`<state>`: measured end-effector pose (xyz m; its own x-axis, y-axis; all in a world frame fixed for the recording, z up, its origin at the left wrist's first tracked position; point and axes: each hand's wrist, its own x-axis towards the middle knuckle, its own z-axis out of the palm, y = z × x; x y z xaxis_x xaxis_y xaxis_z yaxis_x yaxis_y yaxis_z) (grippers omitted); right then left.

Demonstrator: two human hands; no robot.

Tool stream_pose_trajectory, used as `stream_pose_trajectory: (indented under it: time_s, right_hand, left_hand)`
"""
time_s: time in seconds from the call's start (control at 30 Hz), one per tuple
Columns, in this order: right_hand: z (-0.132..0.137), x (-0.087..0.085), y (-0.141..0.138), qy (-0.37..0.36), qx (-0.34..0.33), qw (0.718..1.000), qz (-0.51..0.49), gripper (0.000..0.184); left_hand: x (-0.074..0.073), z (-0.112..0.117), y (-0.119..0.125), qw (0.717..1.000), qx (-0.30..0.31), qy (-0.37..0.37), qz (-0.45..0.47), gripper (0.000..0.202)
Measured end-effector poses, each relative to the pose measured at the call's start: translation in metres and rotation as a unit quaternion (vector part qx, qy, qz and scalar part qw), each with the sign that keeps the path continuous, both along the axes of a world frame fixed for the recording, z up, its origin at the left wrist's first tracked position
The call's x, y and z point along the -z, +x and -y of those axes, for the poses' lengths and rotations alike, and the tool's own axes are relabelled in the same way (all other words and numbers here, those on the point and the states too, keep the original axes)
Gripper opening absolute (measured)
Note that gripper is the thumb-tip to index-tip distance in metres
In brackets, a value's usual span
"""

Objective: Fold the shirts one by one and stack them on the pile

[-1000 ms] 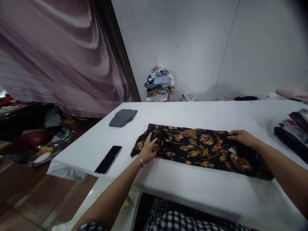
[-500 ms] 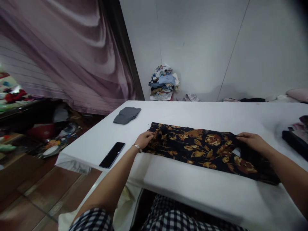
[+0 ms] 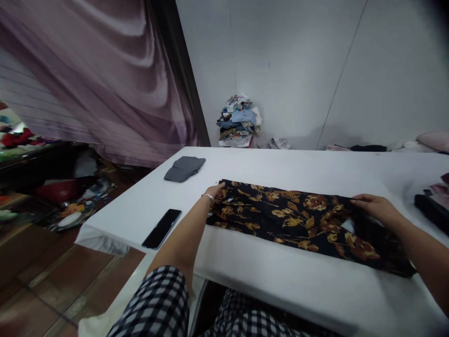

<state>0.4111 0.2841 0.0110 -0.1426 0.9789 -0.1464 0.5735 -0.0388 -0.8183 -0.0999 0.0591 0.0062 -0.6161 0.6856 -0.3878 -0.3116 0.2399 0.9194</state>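
Note:
A black garment (image 3: 280,215) printed with gold and brown flowers lies on the white table (image 3: 245,262) in a long flat strip; its exact kind does not show. My left hand (image 3: 216,190), below a bracelet, is closed on the strip's left end near the far corner, its fingers partly hidden by the cloth. With fingers pinched, my right hand (image 3: 373,206) holds the far edge toward the right end. A small white patch shows through the fabric near that hand.
A dark phone (image 3: 162,228) and a folded grey cloth (image 3: 184,168) lie on the table's left side. Folded dark clothes (image 3: 433,206) sit at the right edge. Behind the table rises a pile of clothes (image 3: 240,120) against the wall. A mauve curtain (image 3: 140,84) hangs at left.
My left hand has moved slightly away from me along the garment's left end, toward its far corner. My right hand has shifted a little to the right, still gripping the far edge.

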Motion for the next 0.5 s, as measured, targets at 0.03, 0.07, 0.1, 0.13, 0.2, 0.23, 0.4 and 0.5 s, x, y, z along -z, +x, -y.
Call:
stream_pose_trajectory:
  time_s: [0.03,0.07,0.1,0.13,0.2,0.23,0.4,0.5]
  right_hand:
    - [-0.002,0.002,0.002,-0.004,-0.004,1.0,-0.006,0.022]
    - [-0.003,0.003,0.004,-0.01,-0.008,1.0,-0.011,0.022]
    - [-0.004,0.005,0.005,-0.014,-0.01,1.0,-0.016,0.023]
    - [-0.005,0.006,0.007,-0.017,-0.012,1.0,-0.02,0.023]
    - [-0.004,0.006,0.007,-0.017,-0.005,1.0,-0.023,0.023]
    - [-0.002,0.006,0.007,-0.015,0.005,1.0,-0.022,0.021]
    - [0.008,-0.004,0.001,-0.016,0.033,0.999,-0.033,0.017]
    - [0.008,-0.005,0.001,-0.008,0.037,0.999,-0.03,0.015]
  left_hand:
    - [0.003,-0.002,0.001,1.0,-0.007,-0.006,-0.026,0.014]
    - [0.004,-0.004,0.001,0.999,-0.013,-0.01,-0.046,0.014]
    - [0.004,-0.006,0.001,0.998,-0.019,-0.011,-0.066,0.014]
    - [0.003,-0.008,0.001,0.996,-0.024,-0.008,-0.084,0.014]
    - [-0.005,-0.011,-0.002,0.993,-0.034,0.009,-0.117,0.015]
    - [-0.01,-0.013,-0.005,0.99,-0.04,0.024,-0.131,0.014]
    - [-0.033,-0.016,-0.025,0.962,-0.027,0.126,-0.24,0.008]
    - [-0.025,-0.006,-0.034,0.932,0.05,0.05,-0.355,0.009]
